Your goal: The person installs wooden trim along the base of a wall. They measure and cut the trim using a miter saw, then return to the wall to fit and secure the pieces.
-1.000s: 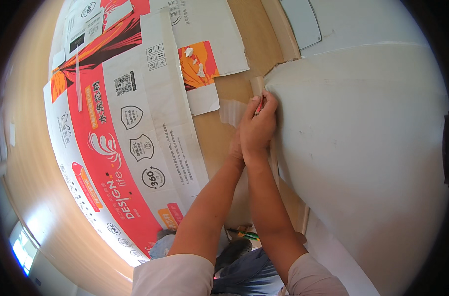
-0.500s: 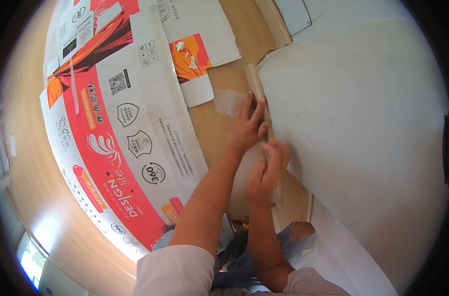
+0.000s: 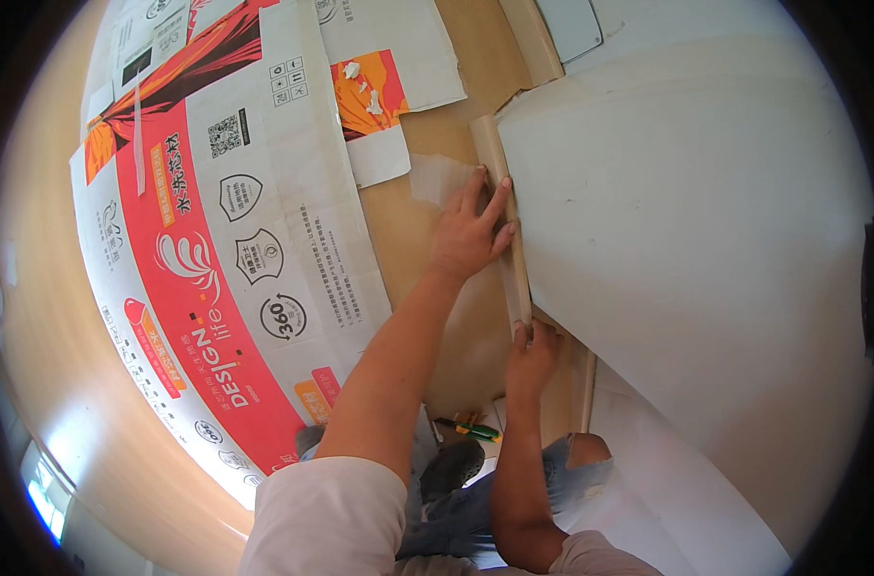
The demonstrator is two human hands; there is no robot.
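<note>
A light wood-coloured trim strip [image 3: 518, 280] runs along the foot of the white wall, on the tan floor. My left hand [image 3: 468, 228] lies across its upper part, with fingers stretched out and spread, the fingertips resting on the strip. Lower down, my right hand [image 3: 537, 353] is closed around the strip's near end, thumb and fingers pressed together there. Beside my left hand, a thin translucent sheet [image 3: 437, 179] sits on the floor.
Printed red-and-white cardboard [image 3: 235, 250] covers the floor on the left. The white wall [image 3: 687, 221] rises on the right. A green-and-yellow tool [image 3: 477, 429] lies near my shoe [image 3: 453, 468]. Another trim piece [image 3: 533, 43] stands farther up, by a step in the wall.
My right hand has moved down, away from my left hand, and now grips the strip's near end. The left hand stays spread on the strip. The view has shifted slightly.
</note>
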